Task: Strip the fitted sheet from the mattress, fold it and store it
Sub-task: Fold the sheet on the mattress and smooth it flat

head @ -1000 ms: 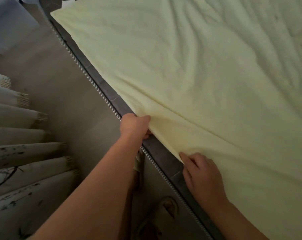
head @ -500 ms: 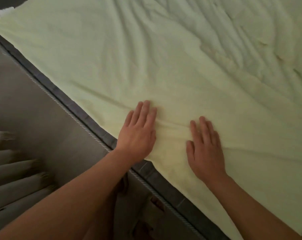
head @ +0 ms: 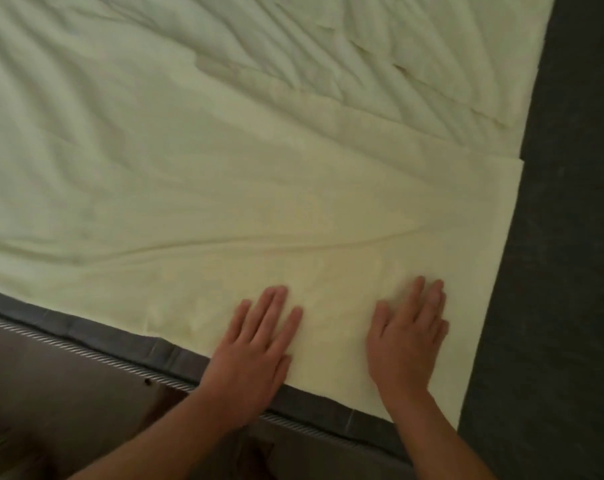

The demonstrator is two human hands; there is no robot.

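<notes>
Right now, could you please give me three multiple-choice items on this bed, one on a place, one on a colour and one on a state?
1. Where does the right hand lie?
A. on the floor
B. on the sheet, near its near edge
C. on a pillow

2. What colour is the sheet?
A. dark blue
B. red
C. pale yellow

3. How is the left hand held?
A. flat, fingers straight, on the sheet
B. clenched round a bunch of cloth
C. raised in the air

Answers:
1 B: its palm and fingers rest on the sheet just inside the near edge.
2 C: the sheet is pale yellow against the dark grey mattress.
3 A: its fingers lie spread and straight on the sheet.
</notes>
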